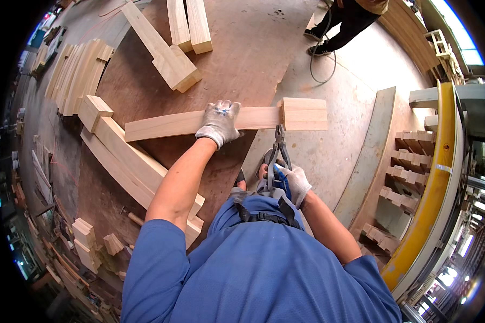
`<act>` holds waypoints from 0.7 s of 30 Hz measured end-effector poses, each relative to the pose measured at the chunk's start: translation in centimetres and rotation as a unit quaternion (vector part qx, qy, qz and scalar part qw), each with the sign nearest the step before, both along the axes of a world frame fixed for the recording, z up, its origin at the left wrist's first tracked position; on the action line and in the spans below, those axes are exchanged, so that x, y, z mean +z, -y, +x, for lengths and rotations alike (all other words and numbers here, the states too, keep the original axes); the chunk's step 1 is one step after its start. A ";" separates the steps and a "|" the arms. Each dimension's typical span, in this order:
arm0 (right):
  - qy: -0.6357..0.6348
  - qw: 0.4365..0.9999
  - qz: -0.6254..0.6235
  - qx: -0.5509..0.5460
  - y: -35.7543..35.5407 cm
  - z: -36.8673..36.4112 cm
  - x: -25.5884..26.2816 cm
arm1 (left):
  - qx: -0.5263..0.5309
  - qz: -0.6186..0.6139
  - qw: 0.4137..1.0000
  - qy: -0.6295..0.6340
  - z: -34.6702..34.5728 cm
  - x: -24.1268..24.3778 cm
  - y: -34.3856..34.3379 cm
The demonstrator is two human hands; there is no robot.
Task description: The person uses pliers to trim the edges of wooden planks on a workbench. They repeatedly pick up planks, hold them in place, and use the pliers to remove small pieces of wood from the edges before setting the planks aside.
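My left hand [220, 121], in a pale work glove with a coated palm, grips a wooden beam [161, 125] from above near its middle. The beam lies across the brown tabletop, and its thicker block end [305, 114] juts past the table's edge on the right. In my right hand [293, 180], also gloved, are long-handled metal pincers or pliers [280, 141]. Their jaws touch or nearly touch the beam's underside edge at the step beside the block; whether they grip anything there is too small to tell. The handles stand somewhat apart.
More beams [161, 48] lie at the table's far side and on the left [133, 157]. A wood stack [79, 72] stands at far left. A person [339, 24] stands beyond, near a looped hose [312, 68]. Right are a long board [367, 153], notched wood pieces [412, 161] and a yellow metal beam [436, 181].
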State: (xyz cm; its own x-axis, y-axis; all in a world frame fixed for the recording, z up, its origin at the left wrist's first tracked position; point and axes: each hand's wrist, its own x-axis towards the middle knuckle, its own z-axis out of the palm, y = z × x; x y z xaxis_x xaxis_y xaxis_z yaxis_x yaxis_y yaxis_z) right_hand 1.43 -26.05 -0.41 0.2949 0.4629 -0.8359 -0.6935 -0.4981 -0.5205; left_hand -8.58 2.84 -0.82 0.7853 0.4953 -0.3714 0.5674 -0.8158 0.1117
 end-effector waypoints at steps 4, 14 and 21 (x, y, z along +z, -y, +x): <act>-0.029 0.998 0.037 -0.034 0.0 -0.2 -1.4 | -0.001 0.005 1.000 0.002 0.0 -0.1 0.0; -0.070 0.991 0.020 -0.112 -2.5 -1.7 -2.1 | 0.000 0.018 1.000 0.011 0.2 0.0 0.3; 0.360 0.906 -0.125 0.182 -1.6 -1.6 -1.8 | -0.004 0.018 1.000 0.022 0.0 -0.7 0.1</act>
